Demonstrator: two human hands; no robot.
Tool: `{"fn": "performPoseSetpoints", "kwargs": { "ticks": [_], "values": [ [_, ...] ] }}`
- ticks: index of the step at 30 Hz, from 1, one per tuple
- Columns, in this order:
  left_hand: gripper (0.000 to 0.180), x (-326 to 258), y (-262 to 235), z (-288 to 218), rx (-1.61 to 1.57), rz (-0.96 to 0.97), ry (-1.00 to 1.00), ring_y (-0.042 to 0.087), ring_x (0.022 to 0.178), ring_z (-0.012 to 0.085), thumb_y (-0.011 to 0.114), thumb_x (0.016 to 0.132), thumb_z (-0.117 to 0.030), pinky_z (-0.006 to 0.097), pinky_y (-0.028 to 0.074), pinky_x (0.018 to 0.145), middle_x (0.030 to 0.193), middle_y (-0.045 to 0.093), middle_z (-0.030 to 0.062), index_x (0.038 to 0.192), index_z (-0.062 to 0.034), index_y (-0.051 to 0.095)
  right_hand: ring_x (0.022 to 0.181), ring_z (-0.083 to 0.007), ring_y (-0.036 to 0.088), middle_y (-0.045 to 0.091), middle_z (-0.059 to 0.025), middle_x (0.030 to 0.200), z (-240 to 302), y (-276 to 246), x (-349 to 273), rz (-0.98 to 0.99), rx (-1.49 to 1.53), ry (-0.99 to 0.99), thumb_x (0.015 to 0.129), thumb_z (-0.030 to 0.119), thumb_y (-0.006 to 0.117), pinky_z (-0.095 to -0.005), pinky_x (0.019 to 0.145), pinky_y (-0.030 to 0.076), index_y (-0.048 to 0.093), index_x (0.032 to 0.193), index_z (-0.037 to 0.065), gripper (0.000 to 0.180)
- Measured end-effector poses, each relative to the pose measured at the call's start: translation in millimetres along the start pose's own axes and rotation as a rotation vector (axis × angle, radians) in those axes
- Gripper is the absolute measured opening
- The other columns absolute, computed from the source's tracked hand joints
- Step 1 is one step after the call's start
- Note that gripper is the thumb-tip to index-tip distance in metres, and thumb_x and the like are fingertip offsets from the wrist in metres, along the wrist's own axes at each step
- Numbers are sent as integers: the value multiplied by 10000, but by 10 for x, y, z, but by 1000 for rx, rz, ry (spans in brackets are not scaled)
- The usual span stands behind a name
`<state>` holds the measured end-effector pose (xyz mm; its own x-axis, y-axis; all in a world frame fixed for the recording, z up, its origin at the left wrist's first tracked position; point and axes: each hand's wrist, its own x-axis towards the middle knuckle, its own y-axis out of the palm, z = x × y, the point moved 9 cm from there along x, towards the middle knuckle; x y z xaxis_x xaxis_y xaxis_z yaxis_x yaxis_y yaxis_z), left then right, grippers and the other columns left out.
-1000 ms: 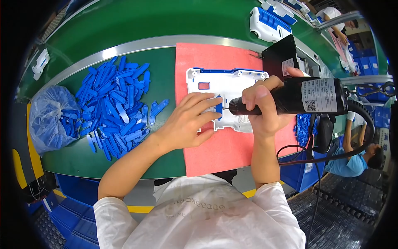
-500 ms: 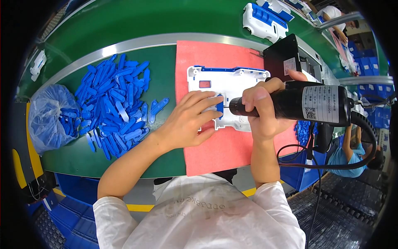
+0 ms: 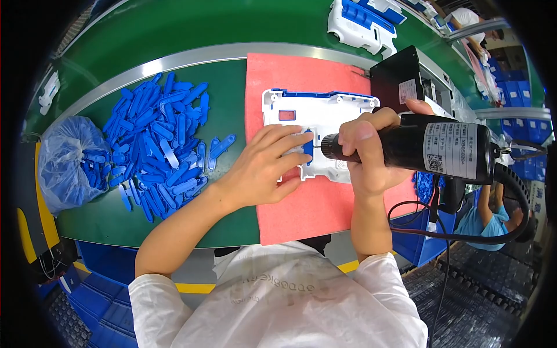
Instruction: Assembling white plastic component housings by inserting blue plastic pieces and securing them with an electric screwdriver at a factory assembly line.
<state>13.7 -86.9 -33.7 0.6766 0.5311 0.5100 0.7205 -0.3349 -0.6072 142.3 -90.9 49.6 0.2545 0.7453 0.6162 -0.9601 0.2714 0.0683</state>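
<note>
My right hand [image 3: 371,153] is wrapped round a black electric screwdriver [image 3: 426,143], held nearly level with its bit pointing left. The bit's tip is at a small blue plastic strip [image 3: 308,148] on a white plastic housing [image 3: 325,110] with blue trim. Whether the tip touches a screw is too small to tell. My left hand [image 3: 268,162] lies over the housing's left part, fingers spread, two fingertips pressing on or beside the blue strip. Its thumb is near the housing's lower edge. Under the housing is a pink mat [image 3: 290,223].
Left of the mat, blue plastic strips [image 3: 156,139] lie heaped beside a clear bag [image 3: 72,165] of more. A black box [image 3: 400,81] stands at the back right. Beyond the metal rail, another white-and-blue housing [image 3: 360,29] sits on a green belt [image 3: 232,23]. The screwdriver's cable [image 3: 464,238] loops at right.
The housing on the green belt has moved slightly left. The screwdriver's rear end has dipped slightly. Both my hands keep nearly the same place.
</note>
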Motion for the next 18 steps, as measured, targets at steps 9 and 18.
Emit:
{"fn": "performPoseSetpoints", "kwargs": {
  "ticks": [9, 18],
  "values": [
    [341, -22, 8, 14, -3, 17, -1, 501, 1198, 342, 745, 633, -101, 476, 420, 983, 1264, 569, 133, 956, -40, 656, 461, -136, 494, 512, -63, 612, 5, 26, -3, 56, -91, -46, 797, -67, 593, -314, 495, 479, 290, 1282, 19, 579],
    [345, -30, 18, 20, 6, 24, 0, 497, 1206, 335, 751, 637, -113, 475, 412, 995, 1270, 570, 127, 963, -43, 663, 467, -128, 499, 507, -55, 619, -7, 53, -19, 155, -224, -99, 795, -84, 569, -302, 497, 476, 293, 1241, 29, 536]
  ]
}}
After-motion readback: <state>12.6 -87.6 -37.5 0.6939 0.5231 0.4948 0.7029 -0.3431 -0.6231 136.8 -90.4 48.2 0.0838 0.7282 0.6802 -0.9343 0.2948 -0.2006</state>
